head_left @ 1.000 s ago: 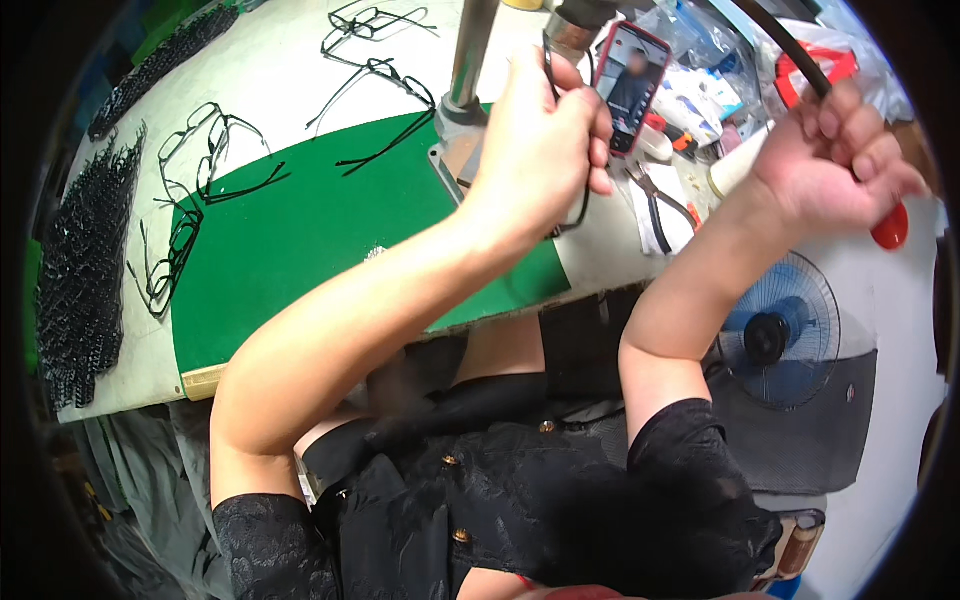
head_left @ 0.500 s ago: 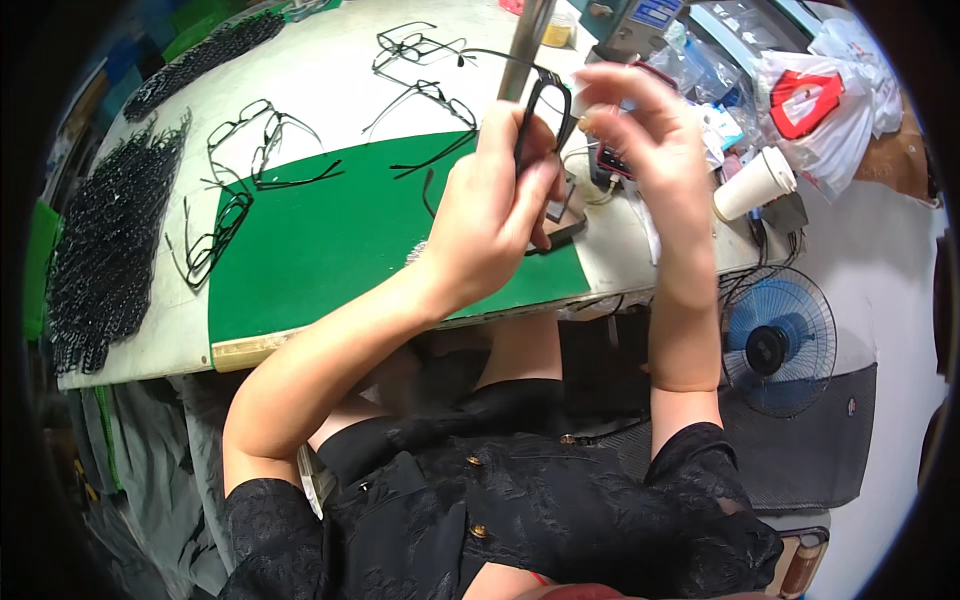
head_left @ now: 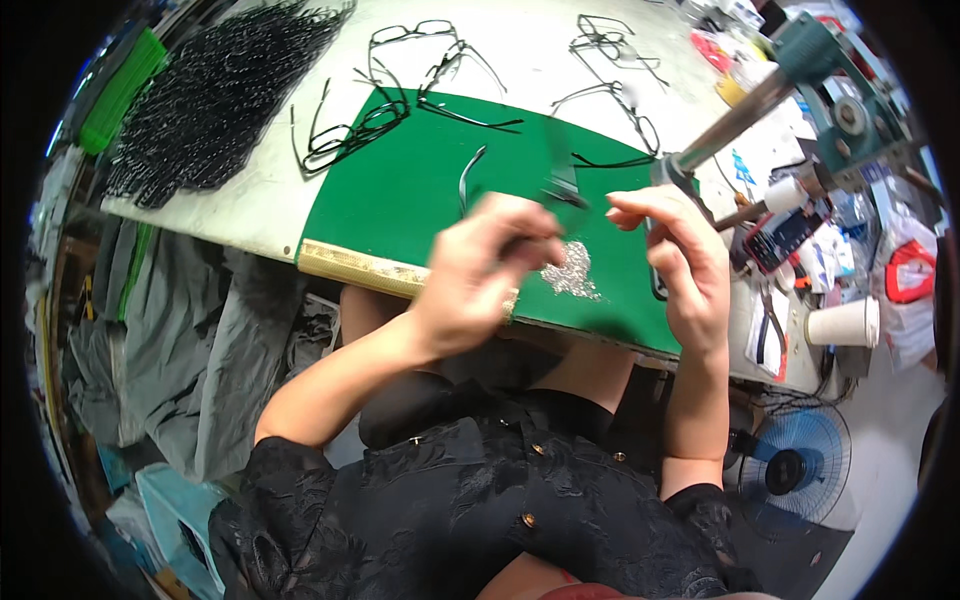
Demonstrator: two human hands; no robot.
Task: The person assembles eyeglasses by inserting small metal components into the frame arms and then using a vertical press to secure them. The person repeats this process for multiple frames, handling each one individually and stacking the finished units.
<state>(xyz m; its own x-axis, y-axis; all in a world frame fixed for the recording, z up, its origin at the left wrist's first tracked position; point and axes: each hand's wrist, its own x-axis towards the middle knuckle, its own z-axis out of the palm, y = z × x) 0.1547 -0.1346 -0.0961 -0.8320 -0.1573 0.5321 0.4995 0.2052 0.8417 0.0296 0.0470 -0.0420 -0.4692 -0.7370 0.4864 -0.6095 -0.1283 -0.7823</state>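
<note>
My left hand [head_left: 488, 268] hangs over the green mat [head_left: 390, 200] near the table's front edge, blurred, its fingers curled around something dark that I cannot make out. A dark smear rises beyond its fingertips. My right hand [head_left: 688, 262] is raised to the right, fingers bent but apart, with nothing seen in it. Between the hands lies a heap of tiny silver metal pieces [head_left: 570, 272]. A loose black eyeglass temple [head_left: 468, 180] rests on the mat beyond my left hand. Several black eyeglass frames [head_left: 408, 95] lie unfolded around the mat's far edge.
A large pile of black eyeglass parts [head_left: 215, 100] covers the table's left side. A green bench machine with a metal bar [head_left: 745, 115] stands at the right, near pliers [head_left: 770, 330], a phone [head_left: 785, 240] and a white cup [head_left: 842, 323]. A blue fan [head_left: 790, 465] stands below.
The view has swung, so the table's things sit further right. My hands have come down from the metal bar toward the mat. The eyeglass frame held in my left hand no longer shows clearly.
</note>
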